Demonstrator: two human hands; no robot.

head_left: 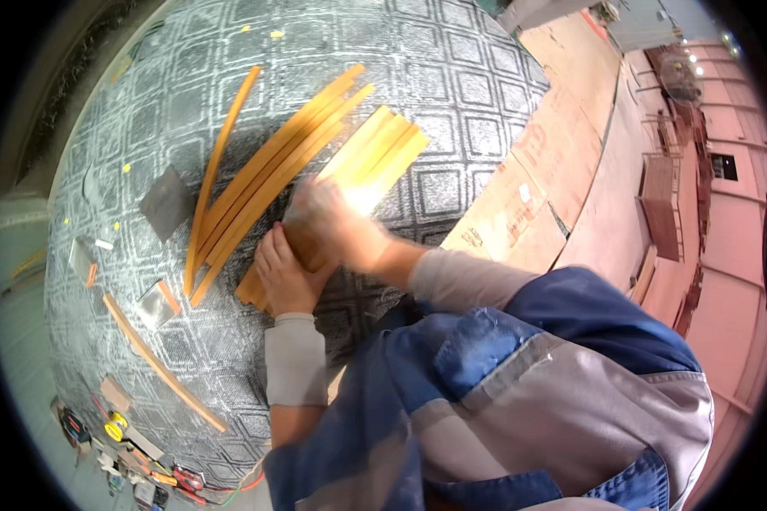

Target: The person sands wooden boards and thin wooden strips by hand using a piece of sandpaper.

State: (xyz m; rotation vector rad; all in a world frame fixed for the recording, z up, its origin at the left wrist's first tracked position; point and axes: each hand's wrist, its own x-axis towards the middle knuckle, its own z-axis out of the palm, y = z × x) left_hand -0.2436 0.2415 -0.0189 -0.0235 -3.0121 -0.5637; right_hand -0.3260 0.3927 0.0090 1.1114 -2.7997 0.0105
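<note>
Several yellow-orange wooden strips [375, 149] lie side by side in a bundle on the patterned grey cloth. My left hand [288, 271] spans the near part of this bundle and grips it, thumb on one side and fingers on the other. Just beyond it, my right hand [341, 228] is over the same strips, its fingers smeared by motion. Something pale shows at those fingers, too blurred to name. Left of the hands lies a second group of long strips [273, 162], with one separate strip [217, 162] along its outer side.
A dark square plate [167, 204] and two small blocks, one silver-faced [158, 305], lie farther left. A curved wooden strip [164, 368] rests near the lower left. Hand tools and a yellow tape roll [116, 426] crowd the lower-left edge. Cardboard sheets [528, 183] cover the right side.
</note>
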